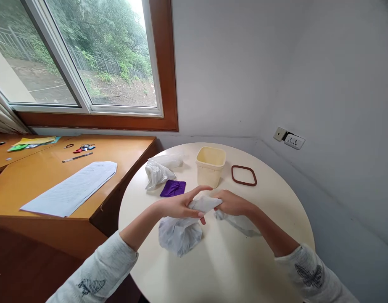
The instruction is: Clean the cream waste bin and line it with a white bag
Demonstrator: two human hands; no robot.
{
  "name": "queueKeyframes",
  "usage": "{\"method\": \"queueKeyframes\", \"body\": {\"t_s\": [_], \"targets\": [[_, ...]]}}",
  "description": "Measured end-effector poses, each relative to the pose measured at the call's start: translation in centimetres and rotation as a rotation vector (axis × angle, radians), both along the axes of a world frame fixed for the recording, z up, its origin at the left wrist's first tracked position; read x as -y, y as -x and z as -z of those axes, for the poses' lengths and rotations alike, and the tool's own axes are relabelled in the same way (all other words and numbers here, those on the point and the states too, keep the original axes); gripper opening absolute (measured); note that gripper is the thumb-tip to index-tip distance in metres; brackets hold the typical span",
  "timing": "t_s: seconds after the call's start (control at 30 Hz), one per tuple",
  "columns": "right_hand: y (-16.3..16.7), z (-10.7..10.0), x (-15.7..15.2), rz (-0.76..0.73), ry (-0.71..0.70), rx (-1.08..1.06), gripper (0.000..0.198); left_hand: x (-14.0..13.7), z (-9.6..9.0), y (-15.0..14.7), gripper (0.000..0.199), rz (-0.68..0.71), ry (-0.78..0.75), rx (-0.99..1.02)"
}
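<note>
Over the round table, my left hand (176, 206) curls around the gathered middle of a white plastic bag (180, 236), thumb and fingers pressing on it. My right hand (233, 203) pinches the twisted part of the bag from the other side, its fingertips partly hidden. A crumpled bunch hangs below my left hand, and thinner, see-through plastic trails under my right hand. Just beyond my hands stands a cream square tub (209, 174), open at the top. To its right lies a brown rounded-square rim (244, 175); a folded purple cloth-like piece (172, 188) lies left.
Another crumpled clear-white plastic bag (159, 172) rests on the white round table (212, 273) at its back left. A wooden desk (124, 151) on the left bears papers (70, 189), a pen (77, 157) and keys (84, 148). Wall and window stand behind.
</note>
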State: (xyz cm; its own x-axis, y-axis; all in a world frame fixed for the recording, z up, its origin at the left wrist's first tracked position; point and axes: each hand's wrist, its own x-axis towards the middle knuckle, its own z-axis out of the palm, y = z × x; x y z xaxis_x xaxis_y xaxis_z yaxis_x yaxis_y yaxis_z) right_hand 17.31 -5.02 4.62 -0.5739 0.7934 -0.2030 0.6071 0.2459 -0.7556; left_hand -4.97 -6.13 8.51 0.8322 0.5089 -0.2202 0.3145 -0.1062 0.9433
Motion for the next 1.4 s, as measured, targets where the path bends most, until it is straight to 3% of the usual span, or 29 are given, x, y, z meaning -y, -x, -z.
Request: {"method": "queueKeyframes", "body": {"t_s": [0.17,0.27,0.53,0.7,0.83,0.93,1.03,1.13,1.23,1.3,1.4], "targets": [[-1.7,-1.0,-0.8,0.080,0.037,-0.067,0.008,-0.4,-1.0,0.4,0.034,0.279,-0.203,-0.087],[-2.6,-2.2,-0.8,0.073,0.091,-0.088,0.009,-0.3,-0.7,0.4,0.030,0.303,-0.324,-0.178],[-4.0,-5.1,-0.6,0.140,0.015,0.018,0.025,0.5,1.4,-0.4,0.033,-0.123,-0.810,-0.406],[-3.7,-6.5,1.9,0.111,0.046,-0.066,0.029,-0.1,2.2,-1.0,0.039,-0.278,-1.037,-0.566],[-1.7,-5.6,4.4,-0.029,0.174,-0.217,0.030,-0.7,3.6,-0.8,0.037,-0.436,-1.115,-0.450],[0.7,-3.0,6.0,-0.246,0.311,-0.326,0.033,-0.7,4.6,-0.9,0.048,-0.523,-1.078,-0.301],[3.3,0.3,7.0,-0.395,0.386,-0.428,0.035,-0.5,5.0,-1.7,0.058,-0.591,-0.918,-0.157],[5.4,3.6,7.4,-0.348,0.474,-0.546,0.037,-0.1,4.7,-2.6,0.063,-0.602,-0.757,-0.006],[6.9,6.1,6.9,-0.248,0.629,-0.697,0.037,0.3,4.1,-3.4,0.070,-0.607,-0.689,0.158],[7.6,7.2,6.2,-0.188,0.701,-0.776,0.036,0.6,3.7,-3.8,0.072,-0.622,-0.599,0.243],[8.1,7.7,5.2,-0.208,0.717,-0.791,0.038,1.1,3.2,-4.6,0.067,-0.620,-0.327,0.218]]}}
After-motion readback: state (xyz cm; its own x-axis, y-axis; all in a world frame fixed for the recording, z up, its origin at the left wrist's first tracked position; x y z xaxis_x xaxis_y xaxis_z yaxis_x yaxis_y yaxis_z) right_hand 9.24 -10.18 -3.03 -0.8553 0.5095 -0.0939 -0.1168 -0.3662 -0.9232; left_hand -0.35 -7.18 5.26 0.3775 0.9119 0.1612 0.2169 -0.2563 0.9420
